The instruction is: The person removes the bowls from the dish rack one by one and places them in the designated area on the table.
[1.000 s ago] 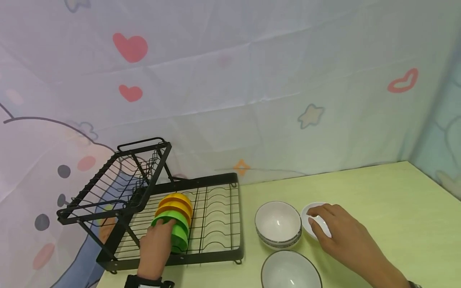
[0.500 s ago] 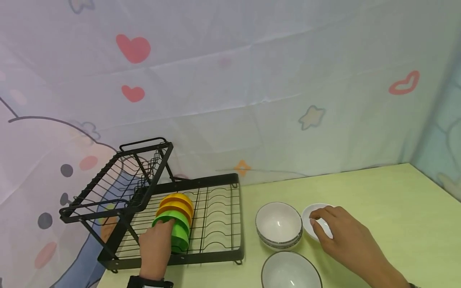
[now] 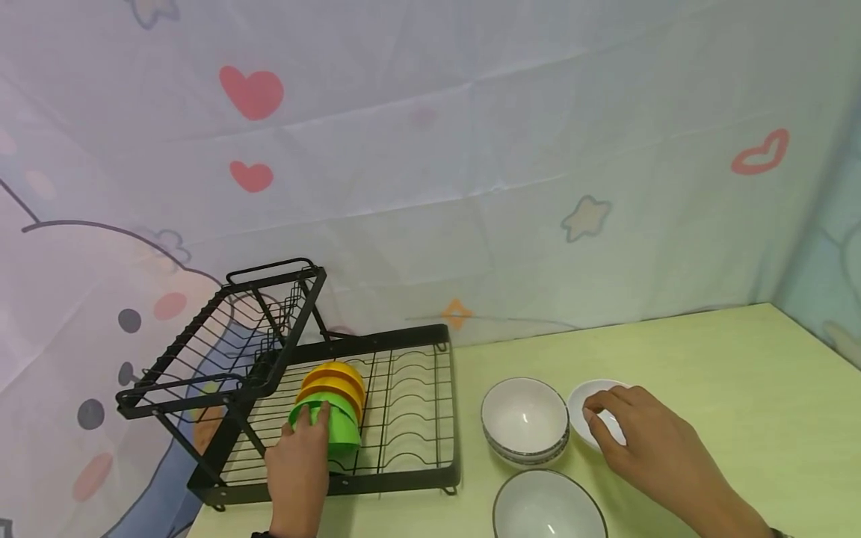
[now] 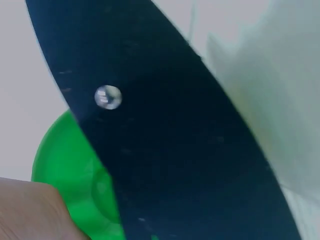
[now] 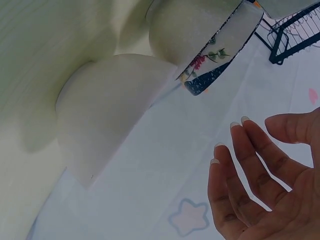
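Note:
In the head view, my left hand reaches over the front bar of the black dish rack. Its fingers lie over the rim of a green bowl, which stands on edge before two yellow bowls. The left wrist view shows part of the hand against the green bowl, half covered by the dark rack bar. To the right, my right hand hovers by a small white bowl. Nothing is between its loosely curved fingers in the right wrist view.
A stack of white bowls stands between the rack and the right hand. In front is another white bowl, cut by the view's lower edge. The rack's raised upper tier leans left. A printed cloth hangs behind the table.
My left hand has drawn slightly toward me, its fingers stretching further over the rim. The green bowl has shifted slightly right. My right hand keeps its place by the small bowl.

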`<action>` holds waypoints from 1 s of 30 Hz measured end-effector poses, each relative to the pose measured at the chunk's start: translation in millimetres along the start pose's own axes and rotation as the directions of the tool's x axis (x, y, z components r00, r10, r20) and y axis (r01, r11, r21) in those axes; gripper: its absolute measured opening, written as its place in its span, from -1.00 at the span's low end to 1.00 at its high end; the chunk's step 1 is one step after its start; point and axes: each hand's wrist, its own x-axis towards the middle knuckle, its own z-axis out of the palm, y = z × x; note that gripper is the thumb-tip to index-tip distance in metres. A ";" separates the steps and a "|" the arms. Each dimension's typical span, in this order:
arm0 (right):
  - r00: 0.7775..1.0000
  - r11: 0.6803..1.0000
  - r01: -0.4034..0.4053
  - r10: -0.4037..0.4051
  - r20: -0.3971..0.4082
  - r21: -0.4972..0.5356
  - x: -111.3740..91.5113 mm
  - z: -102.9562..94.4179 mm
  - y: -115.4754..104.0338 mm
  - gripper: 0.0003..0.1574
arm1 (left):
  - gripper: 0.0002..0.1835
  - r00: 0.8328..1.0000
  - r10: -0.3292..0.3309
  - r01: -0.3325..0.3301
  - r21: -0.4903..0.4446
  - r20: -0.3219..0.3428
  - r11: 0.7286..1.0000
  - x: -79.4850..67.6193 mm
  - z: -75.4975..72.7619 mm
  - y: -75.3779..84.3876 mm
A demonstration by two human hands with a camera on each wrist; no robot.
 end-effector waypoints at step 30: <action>1.000 1.000 0.019 -0.018 -0.022 0.002 -1.4 1.7 -2.9 -0.94 | -0.22 0.985 0.040 -0.082 -0.255 -0.166 0.964 -2.5 -26.5 26.8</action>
